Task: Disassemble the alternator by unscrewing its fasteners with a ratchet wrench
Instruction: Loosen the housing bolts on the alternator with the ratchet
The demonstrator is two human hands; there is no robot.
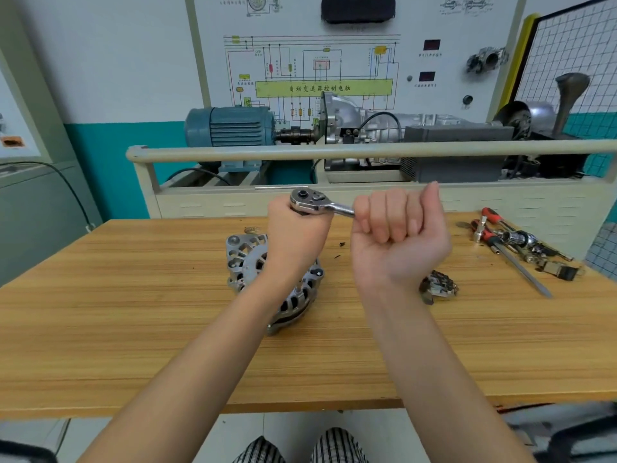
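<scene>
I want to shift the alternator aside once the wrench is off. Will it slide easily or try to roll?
The alternator looks like cast metal, so probably heavy for its size and stiff. It seems tilted on its rounded body on the wooden table, so it may rock or roll when pushed. The vented housing offers finger holds, so it likely won't slip.

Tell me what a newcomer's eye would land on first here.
Two bare forearms rise mid-frame: the left hand cups the head of a ratchet wrench, the right hand grips its handle. Below them an alternator sits on the wooden table, with loose tools at its far right.
</scene>
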